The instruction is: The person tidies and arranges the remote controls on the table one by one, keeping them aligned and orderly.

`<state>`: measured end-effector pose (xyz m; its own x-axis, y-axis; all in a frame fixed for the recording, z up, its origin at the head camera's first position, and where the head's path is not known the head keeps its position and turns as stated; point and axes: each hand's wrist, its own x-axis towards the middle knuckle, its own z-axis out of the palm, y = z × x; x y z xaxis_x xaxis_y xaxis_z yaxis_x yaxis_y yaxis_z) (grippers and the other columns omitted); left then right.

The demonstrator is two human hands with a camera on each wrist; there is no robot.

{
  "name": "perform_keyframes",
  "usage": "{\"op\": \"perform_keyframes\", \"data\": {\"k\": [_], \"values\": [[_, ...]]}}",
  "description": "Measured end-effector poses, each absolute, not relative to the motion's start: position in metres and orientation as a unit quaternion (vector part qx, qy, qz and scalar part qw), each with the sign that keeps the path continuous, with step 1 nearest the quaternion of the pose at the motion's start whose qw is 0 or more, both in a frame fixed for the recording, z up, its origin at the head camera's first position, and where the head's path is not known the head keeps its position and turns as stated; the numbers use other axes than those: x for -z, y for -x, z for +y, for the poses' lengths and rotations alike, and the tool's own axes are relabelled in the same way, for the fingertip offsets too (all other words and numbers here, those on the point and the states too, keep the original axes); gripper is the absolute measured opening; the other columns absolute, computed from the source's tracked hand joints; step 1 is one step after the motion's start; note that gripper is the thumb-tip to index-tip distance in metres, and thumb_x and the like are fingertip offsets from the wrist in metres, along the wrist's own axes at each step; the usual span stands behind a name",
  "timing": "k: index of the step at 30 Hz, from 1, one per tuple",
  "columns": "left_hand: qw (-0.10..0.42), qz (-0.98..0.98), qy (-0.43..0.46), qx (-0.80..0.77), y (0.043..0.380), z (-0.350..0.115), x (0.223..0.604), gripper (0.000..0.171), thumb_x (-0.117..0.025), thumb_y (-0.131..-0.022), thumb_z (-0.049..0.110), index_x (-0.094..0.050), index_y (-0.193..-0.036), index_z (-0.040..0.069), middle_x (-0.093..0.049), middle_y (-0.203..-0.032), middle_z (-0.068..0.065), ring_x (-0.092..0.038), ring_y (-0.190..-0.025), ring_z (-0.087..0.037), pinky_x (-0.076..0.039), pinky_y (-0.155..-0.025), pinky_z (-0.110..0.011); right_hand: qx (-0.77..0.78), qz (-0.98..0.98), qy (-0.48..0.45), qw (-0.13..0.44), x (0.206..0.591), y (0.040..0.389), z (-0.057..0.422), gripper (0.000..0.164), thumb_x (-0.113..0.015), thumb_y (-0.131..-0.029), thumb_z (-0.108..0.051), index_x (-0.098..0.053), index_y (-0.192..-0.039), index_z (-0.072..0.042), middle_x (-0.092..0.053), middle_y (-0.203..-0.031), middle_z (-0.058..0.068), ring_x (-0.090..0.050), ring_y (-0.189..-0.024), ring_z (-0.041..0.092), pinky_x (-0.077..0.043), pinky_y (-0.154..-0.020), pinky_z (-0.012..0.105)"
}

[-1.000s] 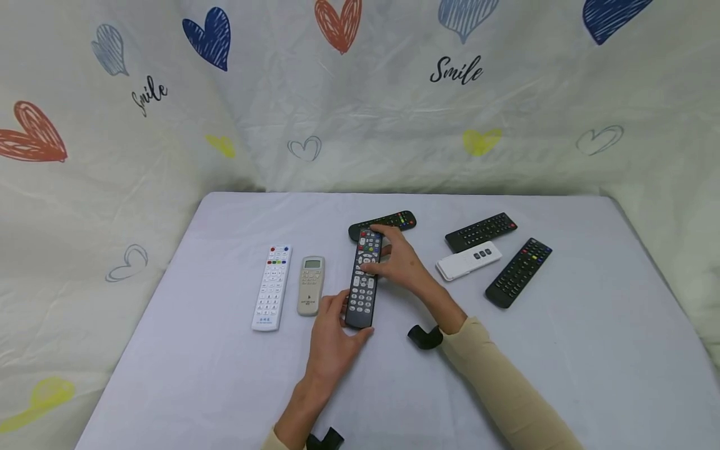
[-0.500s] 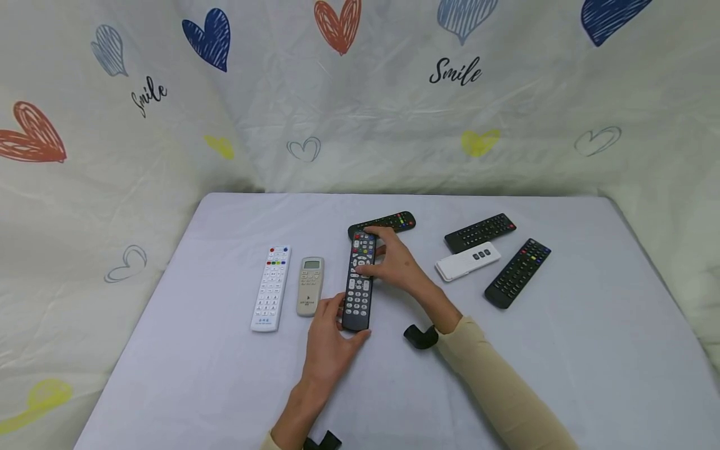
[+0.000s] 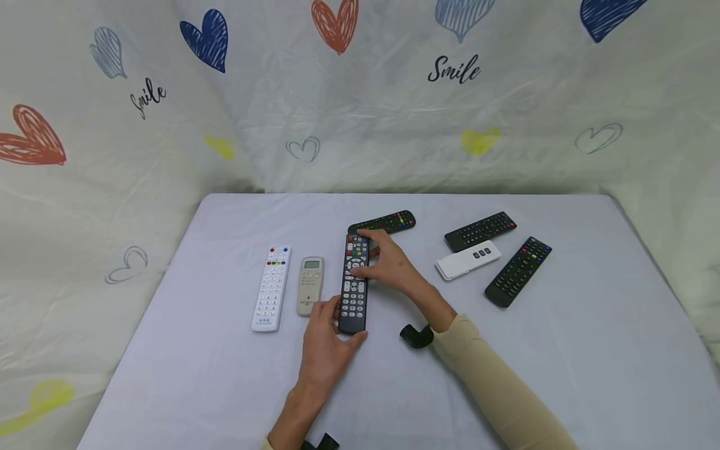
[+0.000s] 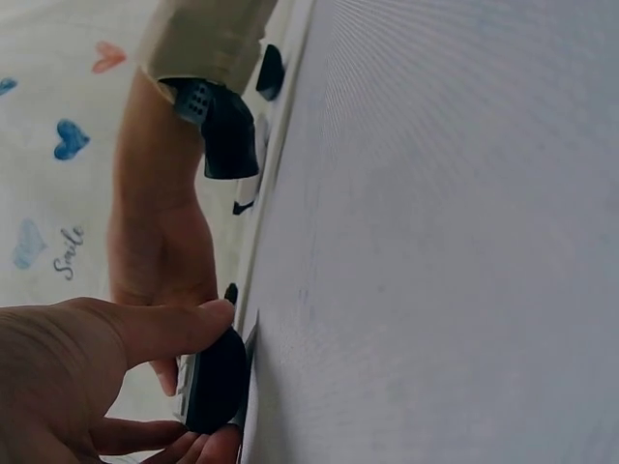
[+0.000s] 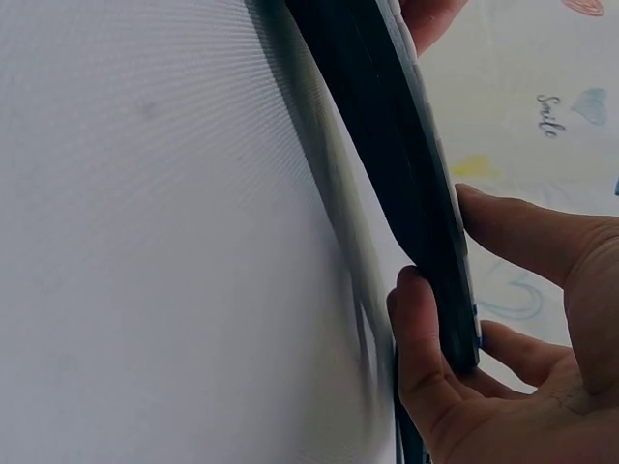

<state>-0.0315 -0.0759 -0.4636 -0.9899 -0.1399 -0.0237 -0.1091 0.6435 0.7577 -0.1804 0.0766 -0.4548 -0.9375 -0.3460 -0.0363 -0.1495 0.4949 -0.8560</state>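
A long black remote control [image 3: 353, 300] with grey and coloured buttons stands nearly straight up and down in the head view, held by both hands. My left hand [image 3: 326, 347] grips its near end, thumb on one side and fingers on the other. Toward the far end, my right hand [image 3: 392, 265] pinches it, the thumb on the button face. In the right wrist view, a fingertip of the right hand [image 5: 590, 329] lies under the remote control [image 5: 387, 126], whose far part is raised off the table. The left wrist view shows the remote's rounded near end [image 4: 218, 382].
Left of the hands lie a white remote [image 3: 271, 290] and a small beige remote [image 3: 310, 286]. Another black remote [image 3: 388, 222] lies just beyond the held one. To the right are two black remotes [image 3: 480, 232] [image 3: 517, 272] and a white one [image 3: 469, 260], on a white table [image 3: 562, 362].
Both hands have shifted the black remote control slightly left and toward the person, and it now stands straighter. The other remotes have stayed in place.
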Motion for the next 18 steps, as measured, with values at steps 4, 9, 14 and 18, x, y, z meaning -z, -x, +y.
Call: {"op": "perform_keyframes", "data": {"k": [4, 9, 14, 18], "values": [[0.018, -0.907, -0.066, 0.416, 0.0307, -0.0764, 0.464, 0.083, -0.096, -0.072, 0.015, -0.056, -0.144, 0.004, -0.058, -0.123, -0.008, -0.056, -0.099, -0.014, -0.052, -0.078, -0.023, 0.479, 0.86, 0.147, 0.096, 0.4568, 0.1802, 0.0763, 0.089, -0.091, -0.08, -0.02, -0.045, -0.156, -0.01, -0.048, -0.153, 0.015, -0.062, -0.122, 0.036, -0.06, -0.093, 0.043], [0.018, -0.907, -0.068, 0.416, 0.0301, -0.0779, 0.4652, 0.083, -0.095, -0.073, 0.015, -0.056, -0.144, 0.004, -0.058, -0.124, -0.009, -0.056, -0.098, -0.014, -0.053, -0.078, -0.023, 0.481, 0.858, 0.152, 0.095, 0.4572, 0.1803, 0.0743, 0.089, -0.091, -0.08, -0.02, -0.045, -0.156, -0.009, -0.047, -0.154, 0.015, -0.063, -0.122, 0.035, -0.06, -0.092, 0.041], [0.015, -0.907, -0.07, 0.416, 0.0284, -0.0796, 0.4667, 0.082, -0.095, -0.073, 0.015, -0.055, -0.144, 0.004, -0.058, -0.123, -0.009, -0.054, -0.097, -0.014, -0.051, -0.077, -0.023, 0.484, 0.855, 0.158, 0.097, 0.456, 0.1788, 0.0714, 0.089, -0.091, -0.08, -0.019, -0.045, -0.156, -0.008, -0.046, -0.154, 0.015, -0.063, -0.121, 0.035, -0.061, -0.091, 0.04], [0.009, -0.907, -0.074, 0.415, 0.026, -0.0805, 0.4655, 0.082, -0.095, -0.073, 0.015, -0.055, -0.144, 0.003, -0.057, -0.121, -0.009, -0.054, -0.096, -0.014, -0.05, -0.076, -0.022, 0.484, 0.854, 0.161, 0.101, 0.4551, 0.1773, 0.0696, 0.088, -0.091, -0.08, -0.018, -0.046, -0.155, -0.008, -0.047, -0.152, 0.014, -0.063, -0.119, 0.035, -0.061, -0.088, 0.039]]}}
